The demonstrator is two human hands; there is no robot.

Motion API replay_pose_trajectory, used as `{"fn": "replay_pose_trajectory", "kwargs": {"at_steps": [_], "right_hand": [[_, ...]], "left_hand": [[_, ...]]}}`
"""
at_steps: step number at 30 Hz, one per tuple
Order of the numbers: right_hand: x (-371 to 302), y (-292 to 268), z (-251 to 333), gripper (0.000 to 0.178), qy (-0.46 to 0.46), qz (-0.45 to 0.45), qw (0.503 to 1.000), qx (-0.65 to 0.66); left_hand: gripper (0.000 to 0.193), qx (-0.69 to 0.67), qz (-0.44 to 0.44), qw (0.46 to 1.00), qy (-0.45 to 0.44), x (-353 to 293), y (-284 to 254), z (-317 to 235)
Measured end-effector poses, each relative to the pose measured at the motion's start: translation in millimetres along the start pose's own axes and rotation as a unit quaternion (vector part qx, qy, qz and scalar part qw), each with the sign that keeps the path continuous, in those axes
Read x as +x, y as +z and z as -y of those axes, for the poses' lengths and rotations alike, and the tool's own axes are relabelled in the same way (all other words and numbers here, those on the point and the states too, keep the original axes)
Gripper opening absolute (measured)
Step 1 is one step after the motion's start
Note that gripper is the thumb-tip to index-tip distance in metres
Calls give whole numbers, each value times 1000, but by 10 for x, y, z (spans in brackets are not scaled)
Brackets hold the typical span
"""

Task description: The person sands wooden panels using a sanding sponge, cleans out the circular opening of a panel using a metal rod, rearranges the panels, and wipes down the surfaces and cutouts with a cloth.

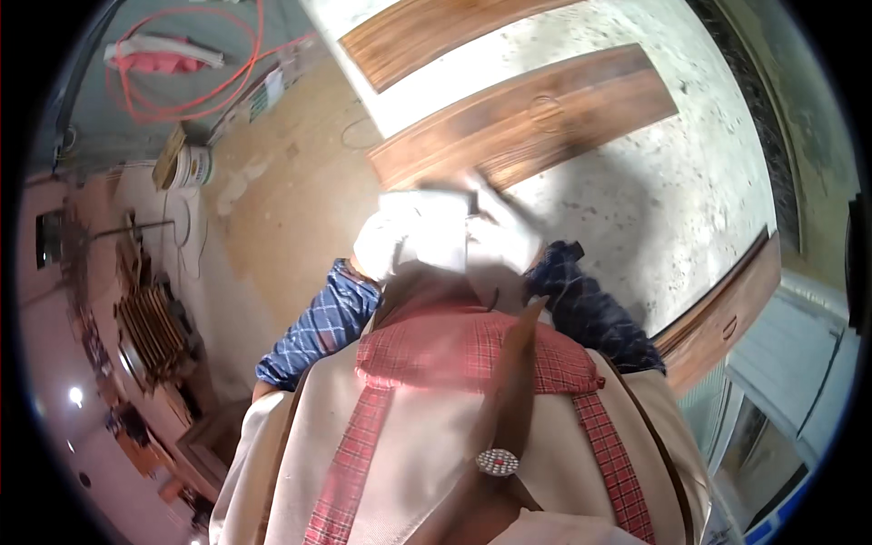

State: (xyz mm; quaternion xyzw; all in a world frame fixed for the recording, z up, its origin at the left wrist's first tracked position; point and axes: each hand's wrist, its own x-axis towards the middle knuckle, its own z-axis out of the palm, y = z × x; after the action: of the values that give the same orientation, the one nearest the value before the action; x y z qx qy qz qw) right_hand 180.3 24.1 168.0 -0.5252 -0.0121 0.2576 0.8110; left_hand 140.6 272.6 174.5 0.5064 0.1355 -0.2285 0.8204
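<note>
Both my hands wear white gloves and meet in front of my body, by the near edge of a carved brown wooden panel (545, 118). My left hand (374, 243) is closed at the side of a white flat piece (440, 238), perhaps cloth or paper; glare washes out its detail. My right hand (513, 238) is on the other side of that piece, smeared by motion, so its fingers do not show clearly. A small dark edge (471, 202) shows between the hands; what it belongs to cannot be made out.
The panel lies on a white, speckled table (618, 213). Another wooden panel (427, 41) lies beyond it, and a third (727, 318) is at the right edge. A white bucket (191, 167), an orange hose (259, 54) and stacked wooden pieces (153, 331) are to the left.
</note>
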Motion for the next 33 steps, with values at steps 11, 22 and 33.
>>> {"fn": "replay_pose_trajectory", "kwargs": {"at_steps": [11,22,33], "right_hand": [[30,-92,-77,54,-216,-129,907,-337],[157,-1760,645,49,-129,-203,625,-743],[738,-2886,959,45,163,-370,636,-657]], "left_hand": [[29,197,167,963,70,1078,474,4],[63,767,-93,562,296,2099,612,48],[64,765,-79,591,244,2252,712,35]]}}
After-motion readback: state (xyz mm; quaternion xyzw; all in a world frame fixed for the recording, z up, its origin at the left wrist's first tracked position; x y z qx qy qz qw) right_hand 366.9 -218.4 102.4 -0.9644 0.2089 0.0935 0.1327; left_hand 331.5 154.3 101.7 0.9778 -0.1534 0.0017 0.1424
